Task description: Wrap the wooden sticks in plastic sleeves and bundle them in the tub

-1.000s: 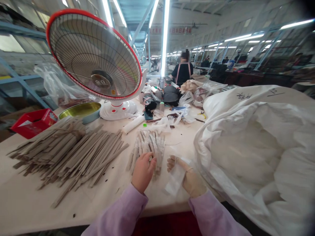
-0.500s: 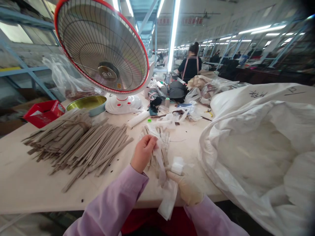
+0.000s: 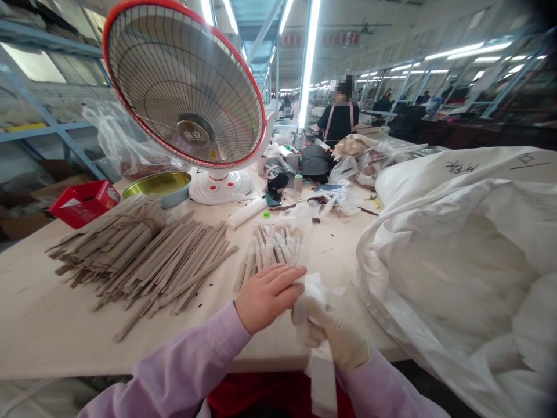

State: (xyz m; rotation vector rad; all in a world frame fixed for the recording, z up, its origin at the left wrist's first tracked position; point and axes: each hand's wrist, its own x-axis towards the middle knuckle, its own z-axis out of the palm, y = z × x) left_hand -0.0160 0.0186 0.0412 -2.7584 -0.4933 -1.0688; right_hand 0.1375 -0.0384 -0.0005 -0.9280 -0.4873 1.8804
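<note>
My left hand (image 3: 270,295) is bare, its fingers pressed together at a narrow, translucent plastic sleeve (image 3: 301,325). The thumb side is partly hidden. Close beside it, my right hand (image 3: 337,335) wears a pale glove. Its fingers are curled round a stack of white plastic sleeves (image 3: 322,377), which hangs below over the table's front edge. Just beyond my left hand lies a small pile of grey-brown strips (image 3: 272,247), several with clear plastic round them.
On the left lie large heaps of bare strips (image 3: 161,261). Behind them stand a red box (image 3: 85,203), a brass-coloured bowl (image 3: 159,184) and a round heater with a red rim (image 3: 226,188). A big white sack (image 3: 383,249) fills the right. A person (image 3: 339,119) stands farther back.
My left hand has moved right and toward me, from above the strip pile to beside my right hand. The strip pile is more exposed. My right hand has shifted slightly right with the sleeves.
</note>
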